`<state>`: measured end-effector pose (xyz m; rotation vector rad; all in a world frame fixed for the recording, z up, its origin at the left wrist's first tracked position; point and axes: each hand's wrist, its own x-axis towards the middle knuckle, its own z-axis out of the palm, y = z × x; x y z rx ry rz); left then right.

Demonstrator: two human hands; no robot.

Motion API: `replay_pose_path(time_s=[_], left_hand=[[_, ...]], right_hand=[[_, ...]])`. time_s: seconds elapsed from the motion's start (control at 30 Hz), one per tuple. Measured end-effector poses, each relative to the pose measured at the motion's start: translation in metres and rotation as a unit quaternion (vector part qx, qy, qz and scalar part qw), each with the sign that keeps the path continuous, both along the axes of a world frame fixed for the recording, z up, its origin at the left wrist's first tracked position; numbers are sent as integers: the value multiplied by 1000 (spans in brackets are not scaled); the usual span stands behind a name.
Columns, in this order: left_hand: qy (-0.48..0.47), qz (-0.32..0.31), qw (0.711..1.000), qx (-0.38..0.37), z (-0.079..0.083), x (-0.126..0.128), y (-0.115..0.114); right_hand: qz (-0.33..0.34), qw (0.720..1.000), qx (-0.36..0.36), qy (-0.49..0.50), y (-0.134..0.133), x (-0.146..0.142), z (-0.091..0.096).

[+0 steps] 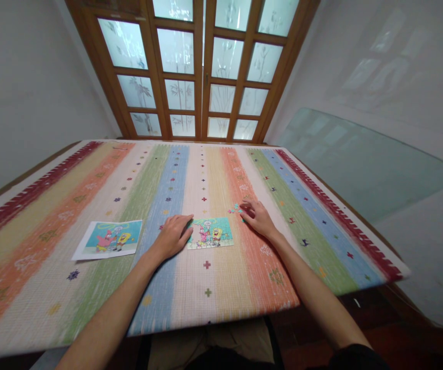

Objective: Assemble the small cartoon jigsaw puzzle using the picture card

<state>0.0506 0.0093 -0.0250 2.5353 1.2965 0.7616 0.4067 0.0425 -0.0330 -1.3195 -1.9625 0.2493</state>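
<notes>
the puzzle [216,235] lies flat on the stripy cloth [229,288]. the left hand [172,235] rests at its left edge, fingers loose, thumb spread out. the right hand [258,218] bends over small loose pieces [236,206] to the right; i can't tell if it grips one. a paper picture [109,239] lies on the left.

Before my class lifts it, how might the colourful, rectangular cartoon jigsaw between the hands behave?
The jigsaw may split along its visible piece seams if lifted by one edge, unless something backs it. It looks thin, so probably light. Lying flat, it would likely slide rather than tip.
</notes>
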Motion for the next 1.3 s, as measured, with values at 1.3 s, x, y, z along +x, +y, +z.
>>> replay_pose_path(time_s=[1.3], left_hand=[[3,-10,1000,3,-1,-1,0]], right_hand=[[45,998,-19,-36,5,-29,10]])
